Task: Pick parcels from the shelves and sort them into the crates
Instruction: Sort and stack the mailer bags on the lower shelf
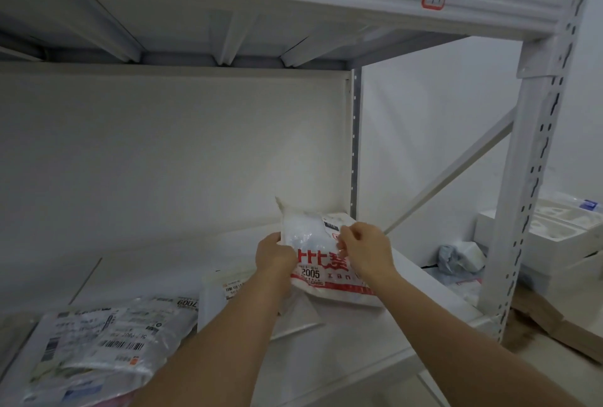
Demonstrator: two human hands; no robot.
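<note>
Held parcel (321,263): "2005", maybe "zan"; shelf parcel (156,318): "7009" inverted.

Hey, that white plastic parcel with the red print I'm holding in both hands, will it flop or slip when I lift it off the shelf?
The parcel will probably flop: it is a thin, creased plastic bag bending between the left hand and right hand. Its glossy film looks somewhat slippery, so pinched edges may slide. It seems light, since fingertips alone hold it up.

A held parcel (321,263) sits over the shelf (169,263), between both hands, other parcels (107,338) lying to its left.
</note>
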